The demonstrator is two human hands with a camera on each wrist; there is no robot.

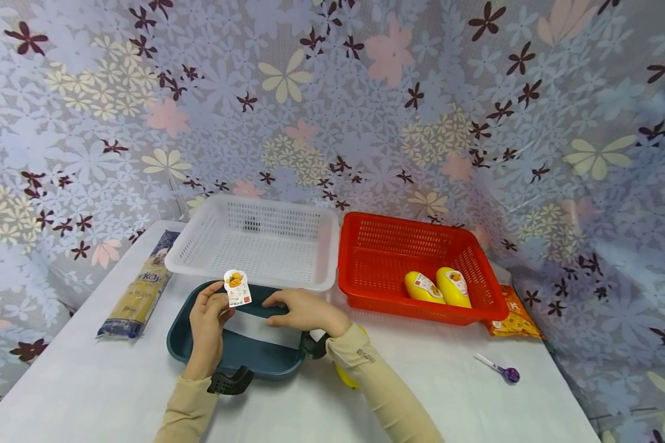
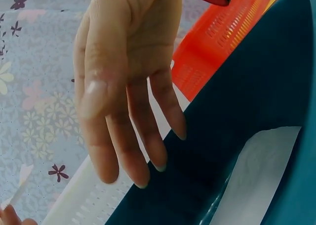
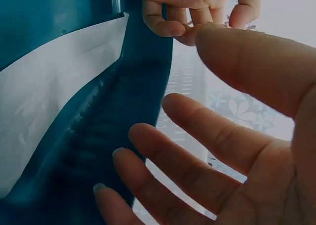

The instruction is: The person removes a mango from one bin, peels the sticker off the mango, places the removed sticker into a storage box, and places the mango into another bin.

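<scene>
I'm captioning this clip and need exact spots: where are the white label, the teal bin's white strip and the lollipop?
White label (image 1: 237, 290): head view, its printed front.
White strip (image 3: 59, 74): right wrist view, its broad side.
Lollipop (image 1: 511, 375): head view, its purple head.

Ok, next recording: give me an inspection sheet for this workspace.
Surface: table under a white covering.
Job's things: fruit-picture label; teal basin with a white strip inside.
Clutter: white basket; red basket holding two labelled yellow objects; pale-yellow packet at left; orange packet and lollipop at right; yellow item partly hidden by the right sleeve.
Hands: left hand pinches the label; right hand holds nothing.
Cables: nothing seen.
Surroundings: floral cloth behind.
</scene>
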